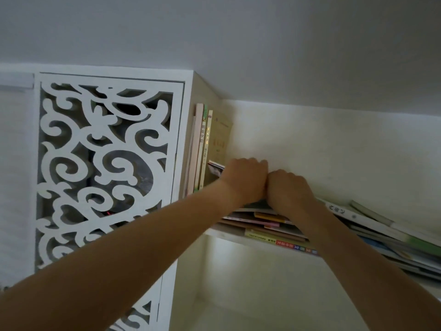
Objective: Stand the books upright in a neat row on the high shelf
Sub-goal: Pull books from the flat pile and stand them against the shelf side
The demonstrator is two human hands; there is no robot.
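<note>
Both hands, left (245, 179) and right (290, 189), touch side by side atop the flat book pile (265, 223), fingers curled, grip unclear, right of the upright books (202, 149).

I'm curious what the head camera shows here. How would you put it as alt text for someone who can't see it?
Two bare hands, left hand and right hand, reach side by side onto a messy flat pile of books on a high white shelf. A few upright books stand at its left end, beside a carved white panel.
</note>
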